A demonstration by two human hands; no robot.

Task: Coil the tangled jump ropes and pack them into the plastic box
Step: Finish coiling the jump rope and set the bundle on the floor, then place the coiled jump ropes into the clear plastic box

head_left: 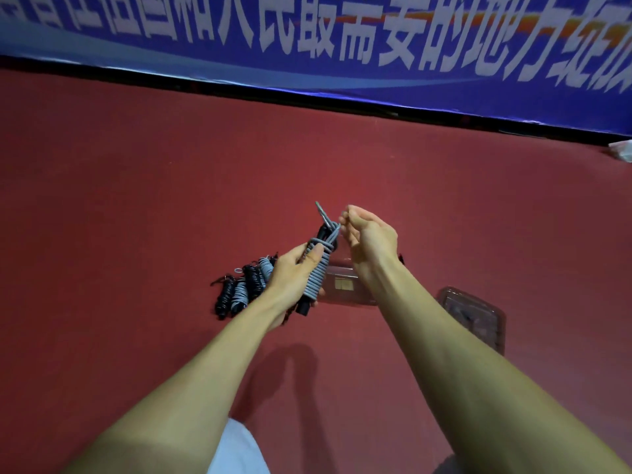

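Observation:
My left hand (pixel 292 277) grips a jump rope bundle (pixel 318 275): grey cord wound tightly round black handles, held upright over the red floor. My right hand (pixel 367 234) pinches the grey cord's loose end (pixel 337 230) at the top of the bundle, where a short loop sticks up. On the floor to the left lie several coiled ropes (pixel 242 289), grey and black, side by side. A clear plastic box (pixel 345 289) sits on the floor just behind my hands, partly hidden by my right forearm.
A clear plastic lid or second container (pixel 473 314) lies on the floor at the right. A blue banner with white characters (pixel 342 46) runs along the far wall. A white scrap (pixel 620 150) lies at the far right edge.

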